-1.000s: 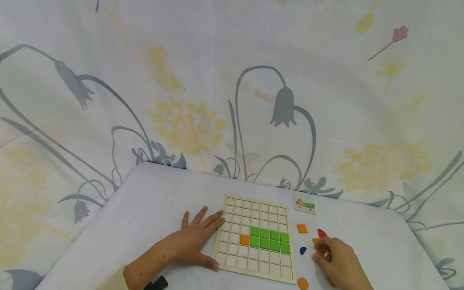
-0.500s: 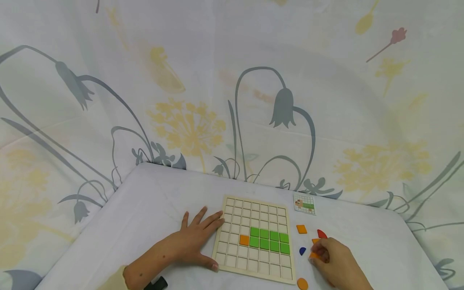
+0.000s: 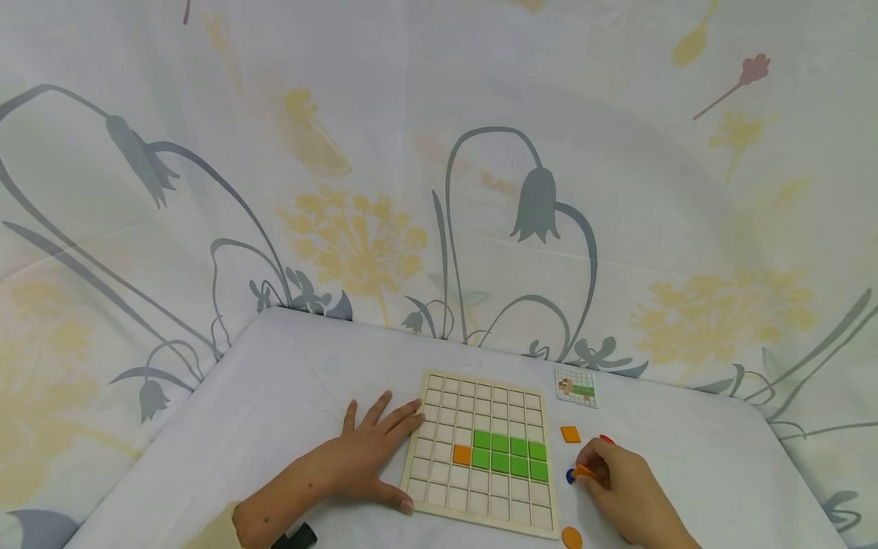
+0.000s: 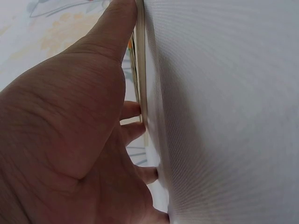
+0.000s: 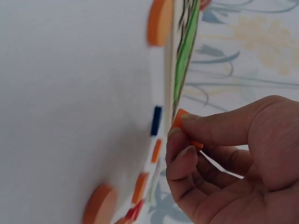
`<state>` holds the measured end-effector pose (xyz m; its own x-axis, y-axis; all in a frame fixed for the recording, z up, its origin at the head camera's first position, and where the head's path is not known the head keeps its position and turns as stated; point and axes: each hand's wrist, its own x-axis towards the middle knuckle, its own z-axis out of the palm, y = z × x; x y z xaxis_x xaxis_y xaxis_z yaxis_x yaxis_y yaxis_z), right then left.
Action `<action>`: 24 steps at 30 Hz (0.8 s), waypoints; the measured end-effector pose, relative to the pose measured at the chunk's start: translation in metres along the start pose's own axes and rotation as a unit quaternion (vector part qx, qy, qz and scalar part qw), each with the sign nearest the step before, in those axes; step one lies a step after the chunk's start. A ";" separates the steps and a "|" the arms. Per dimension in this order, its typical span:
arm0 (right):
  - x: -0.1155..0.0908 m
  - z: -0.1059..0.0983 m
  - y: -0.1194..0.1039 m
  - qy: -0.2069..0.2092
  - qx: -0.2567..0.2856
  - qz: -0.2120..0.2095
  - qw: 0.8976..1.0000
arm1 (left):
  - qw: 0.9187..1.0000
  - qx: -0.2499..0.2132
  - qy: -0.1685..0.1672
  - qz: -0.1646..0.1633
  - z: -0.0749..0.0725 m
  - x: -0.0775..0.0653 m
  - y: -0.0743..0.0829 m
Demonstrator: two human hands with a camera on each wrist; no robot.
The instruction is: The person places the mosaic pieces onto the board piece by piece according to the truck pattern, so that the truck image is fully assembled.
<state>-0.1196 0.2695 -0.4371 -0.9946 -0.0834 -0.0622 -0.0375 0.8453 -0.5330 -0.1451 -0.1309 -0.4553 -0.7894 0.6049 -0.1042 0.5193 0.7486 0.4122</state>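
Observation:
In the head view, a wooden grid board [image 3: 446,496] lies on the white table. Two rows of green tiles [image 3: 501,463] and a single orange square tile [image 3: 463,455] are set in its cells. My left hand [image 3: 366,457] lies with fingers spread, fingertips and thumb at the board's left edge. Right of the board, my right hand [image 3: 631,492] pinches a small flat orange tile [image 5: 180,119] between thumb and fingers, raised off the table. The tile's full outline is hidden by the fingers. Just behind it a dark blue piece [image 5: 156,120] lies on the table, partly covered in the head view.
An orange square [image 3: 571,435], an orange disc [image 3: 572,537] and a partly hidden red piece [image 3: 607,439] lie right of the board. A small pattern card [image 3: 576,387] sits at the back. A black object [image 3: 302,537] shows below the left forearm. Patterned fabric hangs behind the table.
My right hand has picked up an orange tile and moved slightly left and up with it, now over the blue piece. The left hand and board have stayed put.

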 end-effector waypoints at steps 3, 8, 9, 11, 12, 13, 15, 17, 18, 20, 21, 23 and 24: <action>0.002 0.002 -0.014 0.007 0.023 -0.029 0.999 | 1.000 -0.001 -0.002 -0.002 0.000 0.000 -0.001; 0.007 0.011 -0.036 0.003 0.055 -0.090 0.994 | 1.000 -0.002 -0.003 -0.003 0.000 -0.001 -0.001; 0.009 0.013 -0.040 0.002 0.055 -0.101 0.993 | 1.000 -0.003 -0.002 -0.002 0.000 -0.001 -0.001; 0.013 0.019 -0.049 0.003 0.054 -0.117 0.992 | 1.000 -0.003 -0.002 -0.002 0.000 -0.001 0.000; 0.016 0.022 -0.053 0.002 0.055 -0.124 0.991 | 1.000 -0.004 -0.002 -0.003 0.000 -0.001 0.000; 0.019 0.025 -0.056 0.003 0.056 -0.131 0.990 | 1.000 -0.004 -0.002 -0.003 0.000 -0.001 0.000; 0.024 0.031 -0.064 0.004 0.060 -0.144 0.988 | 1.000 -0.005 -0.002 -0.004 0.000 -0.001 0.000; 0.029 0.038 -0.070 0.000 0.069 -0.158 0.985 | 1.000 -0.004 -0.002 -0.005 0.000 -0.001 0.000; 0.031 0.041 -0.073 -0.003 0.074 -0.166 0.983 | 1.000 -0.004 -0.002 -0.005 0.000 0.000 0.000; 0.035 0.047 -0.079 -0.010 0.083 -0.180 0.980 | 1.000 -0.005 -0.002 -0.005 0.000 0.000 0.000; 0.037 0.049 -0.082 -0.016 0.089 -0.186 0.978 | 1.000 -0.005 -0.002 -0.006 0.000 0.000 0.000; 0.040 0.055 -0.090 -0.027 0.097 -0.194 0.976 | 1.000 -0.004 -0.001 -0.005 0.000 0.000 0.000; 0.041 0.057 -0.093 -0.030 0.099 -0.198 0.975 | 1.000 -0.004 -0.001 -0.005 0.000 -0.001 0.000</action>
<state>-0.1515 0.1570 -0.4384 -0.8979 -0.4185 0.1362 -0.3927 0.6220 -0.6775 -0.1448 -0.1315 -0.4552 -0.7939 0.5981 -0.1094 0.5094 0.7524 0.4176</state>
